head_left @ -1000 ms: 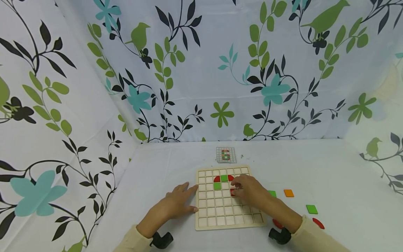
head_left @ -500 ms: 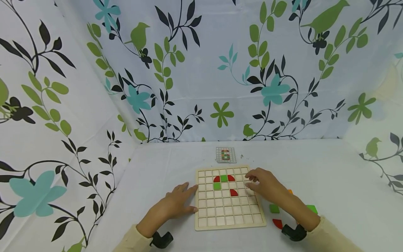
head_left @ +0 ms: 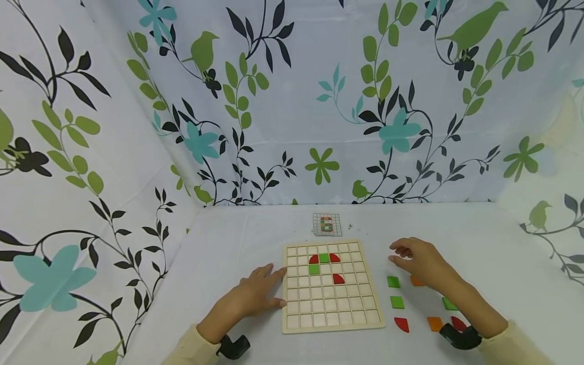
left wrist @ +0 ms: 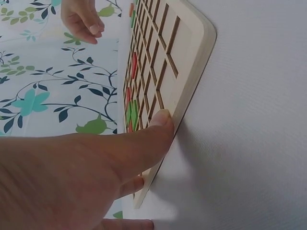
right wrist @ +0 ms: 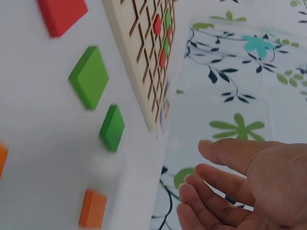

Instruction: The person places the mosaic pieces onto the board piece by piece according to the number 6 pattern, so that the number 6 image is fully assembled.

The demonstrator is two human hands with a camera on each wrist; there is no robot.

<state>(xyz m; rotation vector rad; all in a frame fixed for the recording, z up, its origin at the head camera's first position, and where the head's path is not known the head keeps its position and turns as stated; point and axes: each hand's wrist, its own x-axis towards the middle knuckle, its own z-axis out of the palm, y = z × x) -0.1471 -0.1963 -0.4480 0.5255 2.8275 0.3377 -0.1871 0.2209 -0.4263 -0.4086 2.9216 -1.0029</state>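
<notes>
- Grid board [head_left: 332,285] lies flat on the white table [head_left: 479,243], near centre; five pieces seated in its far rows: two red curves, two green squares, one red curve lower right.
- Left hand [head_left: 255,295] rests at the board's left edge, fingers straight, steadying it.
- Pattern card [head_left: 327,224] lies just beyond the board.
- Right hand [head_left: 417,261] hovers right of the board, fingers loosely parted, holding nothing.
- Orange square [head_left: 416,281] lies partly under it; green square [head_left: 393,282] just left.
- Judged step: choosing the next piece; next move calls for a pinch on one tile.

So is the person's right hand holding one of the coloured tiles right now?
No, the right hand hovers with loosely curled fingers and nothing in it, above the green tile lying on the table.
</notes>
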